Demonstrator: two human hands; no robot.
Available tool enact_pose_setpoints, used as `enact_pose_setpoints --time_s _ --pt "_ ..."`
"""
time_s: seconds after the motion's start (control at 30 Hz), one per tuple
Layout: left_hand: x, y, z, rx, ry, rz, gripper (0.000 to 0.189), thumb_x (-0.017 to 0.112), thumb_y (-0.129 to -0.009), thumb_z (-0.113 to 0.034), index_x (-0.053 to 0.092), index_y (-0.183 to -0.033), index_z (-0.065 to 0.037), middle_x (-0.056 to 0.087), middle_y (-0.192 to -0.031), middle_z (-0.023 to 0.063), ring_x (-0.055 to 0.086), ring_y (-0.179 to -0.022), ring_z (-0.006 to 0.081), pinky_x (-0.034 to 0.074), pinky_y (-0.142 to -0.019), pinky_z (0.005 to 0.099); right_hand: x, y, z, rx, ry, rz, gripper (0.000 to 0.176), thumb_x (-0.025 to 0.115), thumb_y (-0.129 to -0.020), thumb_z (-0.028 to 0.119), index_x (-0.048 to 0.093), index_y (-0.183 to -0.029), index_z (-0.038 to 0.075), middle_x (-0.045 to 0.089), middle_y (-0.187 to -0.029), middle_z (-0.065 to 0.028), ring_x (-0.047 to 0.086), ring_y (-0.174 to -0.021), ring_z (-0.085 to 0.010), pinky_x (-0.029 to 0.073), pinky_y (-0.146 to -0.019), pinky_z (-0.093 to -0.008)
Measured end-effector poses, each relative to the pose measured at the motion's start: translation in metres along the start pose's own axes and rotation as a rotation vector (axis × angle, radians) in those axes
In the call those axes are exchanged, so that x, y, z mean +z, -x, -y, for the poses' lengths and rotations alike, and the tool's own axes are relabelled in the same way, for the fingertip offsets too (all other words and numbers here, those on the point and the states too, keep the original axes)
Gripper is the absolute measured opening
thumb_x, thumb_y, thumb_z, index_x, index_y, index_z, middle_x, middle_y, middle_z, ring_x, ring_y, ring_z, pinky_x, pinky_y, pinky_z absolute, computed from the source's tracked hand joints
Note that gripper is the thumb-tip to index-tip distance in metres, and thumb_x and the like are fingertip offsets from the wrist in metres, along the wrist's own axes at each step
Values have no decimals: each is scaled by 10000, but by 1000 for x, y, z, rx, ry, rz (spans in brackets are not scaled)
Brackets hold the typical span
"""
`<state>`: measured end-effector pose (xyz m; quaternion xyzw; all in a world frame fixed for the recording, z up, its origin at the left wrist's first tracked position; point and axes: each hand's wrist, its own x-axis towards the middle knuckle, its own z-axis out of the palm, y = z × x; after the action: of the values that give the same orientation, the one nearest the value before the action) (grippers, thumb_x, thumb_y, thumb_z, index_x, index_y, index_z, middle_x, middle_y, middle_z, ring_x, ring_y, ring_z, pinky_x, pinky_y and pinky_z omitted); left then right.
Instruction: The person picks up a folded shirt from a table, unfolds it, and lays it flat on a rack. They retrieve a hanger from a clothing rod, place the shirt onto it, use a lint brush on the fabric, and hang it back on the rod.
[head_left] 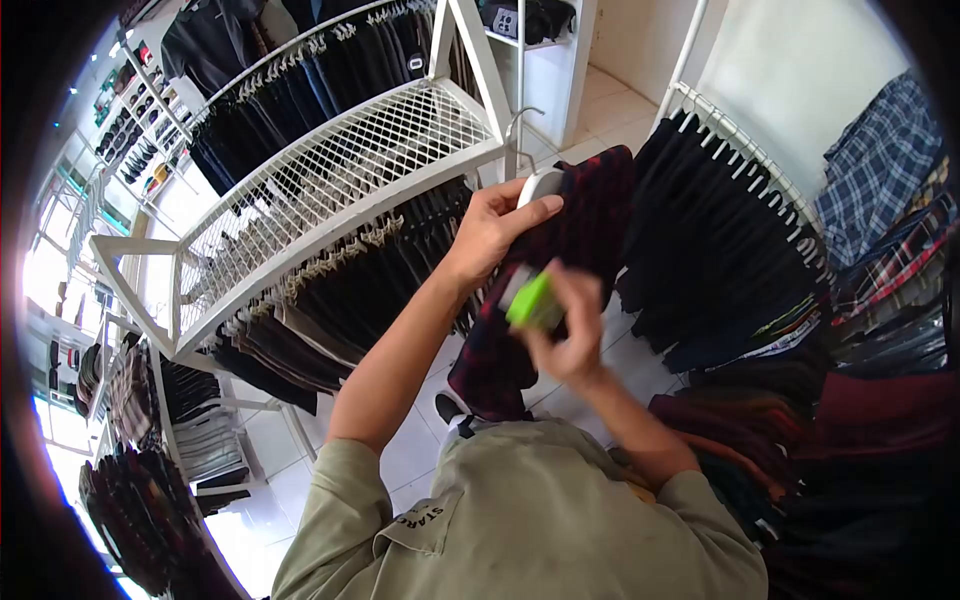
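Note:
A dark red and black checked garment (590,215) hangs from a white hanger (541,186) with a metal hook. My left hand (492,228) is closed on the hanger near its top, thumb across it. Against the front of the garment, my right hand (570,325) holds a bright green and white object (533,302), partly blurred by motion. What kind of tool it is I cannot make out. The garment's lower end reaches down toward my shoe (449,407).
A white mesh-topped rack (330,165) with hanging trousers stands at the left. Black garments (715,210) hang on a rail at the right, beside checked shirts (885,165). Folded dark clothes (885,410) lie at lower right. Tiled floor (400,455) shows below.

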<state>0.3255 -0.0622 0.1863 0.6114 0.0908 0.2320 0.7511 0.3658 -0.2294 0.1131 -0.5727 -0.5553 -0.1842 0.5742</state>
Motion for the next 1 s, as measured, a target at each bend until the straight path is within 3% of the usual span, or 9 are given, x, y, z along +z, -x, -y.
enact_pose_setpoints --time_s 0.13,0.3,0.5,0.57,0.63,0.77,0.83,0.93,1.0 --pt "12 -3 7 105 -1 -16 248 707 -985 -213 749 -1069 16 671 -895 -32 552 -828 37 445 -745 218 8 -25 -2 43 64 -145 676 871 -776 148 575 -1356 -33 607 -1197 -194 609 -1045 -369 515 -896 -441" --pt "-10 -11 8 160 -77 -197 330 669 -1011 -280 764 -1045 34 695 -919 -27 552 -847 33 443 -798 223 10 34 34 -265 -232 382 758 854 -666 106 619 -1386 88 582 -1231 -87 607 -1114 -302 523 -965 -424" --pt "10 9 -11 152 -42 -259 386 596 -1047 -269 740 -1081 88 745 -1034 45 623 -975 72 466 -920 244 14 -17 -40 -155 97 -22 769 831 -816 236 509 -1462 -29 560 -1237 -224 579 -1128 -394 516 -955 -456" --pt "13 13 -3 196 -139 -334 405 567 -1060 -271 736 -1066 97 743 -1005 41 618 -938 66 472 -885 238 8 -43 -79 -167 255 -198 756 787 -891 314 477 -1482 -41 554 -1242 -245 562 -1138 -412 492 -971 -459" --pt "5 19 -7 117 -87 -228 413 560 -1064 -281 740 -1034 90 742 -965 38 615 -895 64 478 -846 237 -4 -61 -111 -76 353 -266 720 748 -934 353 481 -1479 -35 552 -1240 -241 557 -1145 -401 478 -971 -457" --pt "-3 26 -21 177 -152 -253 399 555 -1062 -270 747 -1009 75 738 -934 21 606 -850 66 480 -815 245 -7 -69 -142 208 457 -354 638 729 -958 331 509 -1453 -7 578 -1188 -224 576 -1103 -388 476 -940 -464" --pt "2 23 -12 181 -141 -303 398 557 -1060 -274 748 -1011 71 738 -935 21 606 -852 66 481 -820 247 4 -65 -122 341 301 -400 622 736 -953 307 516 -1429 -28 583 -1169 -237 579 -1083 -399 472 -941 -462" --pt "-8 13 -2 119 -165 -332 397 561 -1056 -282 753 -1024 64 741 -951 24 612 -867 67 482 -836 248 34 -35 -43 133 24 -148 695 781 -892 253 481 -1435 -59 578 -1196 -252 575 -1093 -405 462 -958 -465" --pt "-12 12 -12 67 -202 -330 403 567 -1049 -298 758 -1061 56 750 -989 37 633 -884 75 487 -851 242 47 8 7 0 -130 -20 720 825 -820 229 526 -1429 -9 590 -1215 -185 591 -1111 -375 475 -979 -454"
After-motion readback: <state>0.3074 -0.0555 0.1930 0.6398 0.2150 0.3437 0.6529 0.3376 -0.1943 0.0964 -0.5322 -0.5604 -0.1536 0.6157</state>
